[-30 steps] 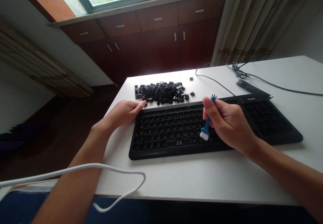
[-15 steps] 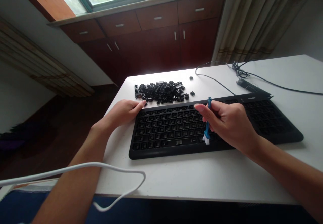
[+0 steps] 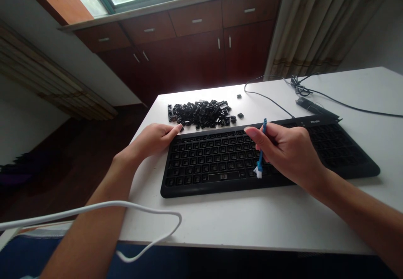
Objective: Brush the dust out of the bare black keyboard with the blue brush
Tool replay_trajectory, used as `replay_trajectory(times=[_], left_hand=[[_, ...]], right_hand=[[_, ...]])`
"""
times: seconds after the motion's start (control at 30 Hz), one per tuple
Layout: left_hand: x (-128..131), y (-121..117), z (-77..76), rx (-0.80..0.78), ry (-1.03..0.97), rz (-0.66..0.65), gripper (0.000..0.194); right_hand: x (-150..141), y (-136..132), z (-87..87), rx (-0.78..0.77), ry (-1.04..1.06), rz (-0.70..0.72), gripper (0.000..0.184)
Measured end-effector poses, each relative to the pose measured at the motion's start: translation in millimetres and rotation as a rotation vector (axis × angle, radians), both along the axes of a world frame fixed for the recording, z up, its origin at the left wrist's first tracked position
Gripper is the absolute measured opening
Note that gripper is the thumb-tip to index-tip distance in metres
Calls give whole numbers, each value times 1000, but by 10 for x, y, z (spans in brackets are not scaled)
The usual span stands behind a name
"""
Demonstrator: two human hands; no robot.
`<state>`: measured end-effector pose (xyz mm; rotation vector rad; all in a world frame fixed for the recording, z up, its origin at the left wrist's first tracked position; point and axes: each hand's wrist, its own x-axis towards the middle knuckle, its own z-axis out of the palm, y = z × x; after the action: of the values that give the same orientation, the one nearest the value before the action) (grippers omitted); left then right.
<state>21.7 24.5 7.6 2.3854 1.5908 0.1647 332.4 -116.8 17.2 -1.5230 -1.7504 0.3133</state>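
Observation:
A black keyboard [image 3: 214, 161] with its keycaps removed lies on the white table [image 3: 252, 220]. My right hand [image 3: 288, 151] is closed round a small blue brush [image 3: 260, 153], whose white bristles touch the keyboard near its lower middle. My left hand [image 3: 151, 140] rests flat on the keyboard's top left corner, fingers stretched out and holding nothing. Behind the keyboard sits a pile of loose black keycaps [image 3: 201, 114].
A black cable [image 3: 270, 98] and a small black device [image 3: 315, 108] lie at the back right of the table. A white cable [image 3: 126, 207] loops over the table's near left edge. Wooden cabinets [image 3: 195, 48] and a curtain [image 3: 315, 23] stand behind.
My right hand has turned the brush more upright and swept its bristles slightly down and right across the keyboard. My left hand has stayed where it was.

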Motion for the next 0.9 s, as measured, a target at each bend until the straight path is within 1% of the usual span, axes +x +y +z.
replay_trajectory(times=[0.3, 0.53, 0.8, 0.9], left_hand=[[3, -3, -3, 7, 4, 1, 54], [-1, 2, -6, 8, -5, 7, 52], [-1, -3, -4, 4, -10, 9, 51], [-1, -3, -9, 8, -9, 12, 51]], right_hand=[[-2, 1, 16, -8, 32, -2, 45], [-11, -2, 8, -94, 212, 19, 43], [-27, 9, 0, -160, 333, 87, 42], [-24, 3, -7, -152, 303, 122, 41]])
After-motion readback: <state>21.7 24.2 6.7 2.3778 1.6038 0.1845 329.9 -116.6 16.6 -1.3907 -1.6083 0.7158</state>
